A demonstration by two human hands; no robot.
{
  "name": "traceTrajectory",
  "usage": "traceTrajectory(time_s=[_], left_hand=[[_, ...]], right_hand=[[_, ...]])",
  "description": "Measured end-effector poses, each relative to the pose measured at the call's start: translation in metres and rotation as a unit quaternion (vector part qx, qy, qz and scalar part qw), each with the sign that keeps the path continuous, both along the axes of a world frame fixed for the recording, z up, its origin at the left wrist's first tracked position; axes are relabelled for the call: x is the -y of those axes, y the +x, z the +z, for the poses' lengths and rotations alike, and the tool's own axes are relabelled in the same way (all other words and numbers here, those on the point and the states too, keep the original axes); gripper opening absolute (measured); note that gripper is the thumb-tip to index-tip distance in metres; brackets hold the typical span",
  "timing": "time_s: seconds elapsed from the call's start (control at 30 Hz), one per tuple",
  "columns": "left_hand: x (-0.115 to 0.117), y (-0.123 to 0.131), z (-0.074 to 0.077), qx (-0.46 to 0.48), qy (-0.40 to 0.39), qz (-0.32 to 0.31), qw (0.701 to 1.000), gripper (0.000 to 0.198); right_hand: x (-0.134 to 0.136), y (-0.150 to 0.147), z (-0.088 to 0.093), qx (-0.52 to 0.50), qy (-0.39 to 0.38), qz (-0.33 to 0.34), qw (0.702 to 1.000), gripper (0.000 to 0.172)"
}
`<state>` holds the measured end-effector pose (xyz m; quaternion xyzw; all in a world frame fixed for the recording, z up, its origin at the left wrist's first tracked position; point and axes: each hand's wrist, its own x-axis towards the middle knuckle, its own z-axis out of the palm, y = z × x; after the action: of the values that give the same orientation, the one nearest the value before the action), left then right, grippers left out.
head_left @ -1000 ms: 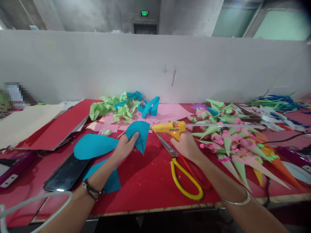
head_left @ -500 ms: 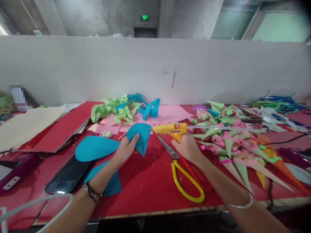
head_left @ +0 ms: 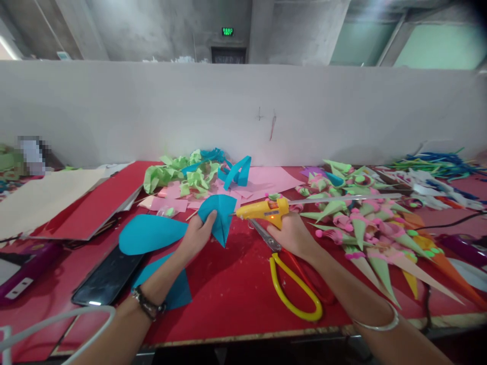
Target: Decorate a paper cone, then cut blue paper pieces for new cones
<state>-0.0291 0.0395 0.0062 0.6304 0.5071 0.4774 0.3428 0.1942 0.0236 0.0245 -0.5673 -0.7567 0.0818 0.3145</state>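
My left hand [head_left: 199,232] pinches a folded blue paper piece [head_left: 222,215], thumb on top, its point towards me. My right hand [head_left: 292,234] is wrapped round a yellow glue gun [head_left: 262,211], whose nozzle is at the paper's right edge; a long clear glue stick [head_left: 350,197] sticks out of its back. Scissors [head_left: 294,294] with one yellow and one red handle lie under and beside my right hand. A rounded blue paper sheet [head_left: 150,234] lies left of my left hand, and another blue piece [head_left: 178,284] is partly under my left forearm.
A black phone [head_left: 108,276] lies at left, near red card [head_left: 110,203]. Crumpled green paper [head_left: 167,175] and pink sheets [head_left: 270,181] are at the back. Many paper cones [head_left: 357,223] are heaped at right. A white wall [head_left: 190,111] stands behind the table.
The glue gun in my right hand has moved slightly left and down, its nozzle now lower along the right edge of the blue paper. My left hand keeps its hold.
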Motion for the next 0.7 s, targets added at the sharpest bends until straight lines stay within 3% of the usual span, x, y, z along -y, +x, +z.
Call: traceTrajectory(time_s=[0.1, 0.27, 0.57, 0.7], left_hand=[[-0.001, -0.0008, -0.0013, 0.0, 0.015, 0.01, 1.0, 0.038], [-0.0028, -0.0031, -0.0053, -0.011, 0.002, 0.0, 1.0, 0.038], [-0.0035, -0.0037, -0.0053, -0.024, 0.012, 0.007, 1.0, 0.034], [-0.0034, -0.0044, -0.0062, -0.034, 0.01, 0.008, 0.999, 0.033]], right_hand=[[0.0001, -0.0004, 0.0002, 0.017, 0.002, 0.025, 1.0, 0.015], [-0.0014, 0.001, -0.0003, 0.004, 0.038, 0.012, 0.999, 0.011], [-0.0025, 0.0019, -0.0034, -0.012, 0.086, 0.049, 0.995, 0.016], [-0.0024, 0.002, -0.0034, -0.013, 0.059, 0.035, 0.998, 0.015]])
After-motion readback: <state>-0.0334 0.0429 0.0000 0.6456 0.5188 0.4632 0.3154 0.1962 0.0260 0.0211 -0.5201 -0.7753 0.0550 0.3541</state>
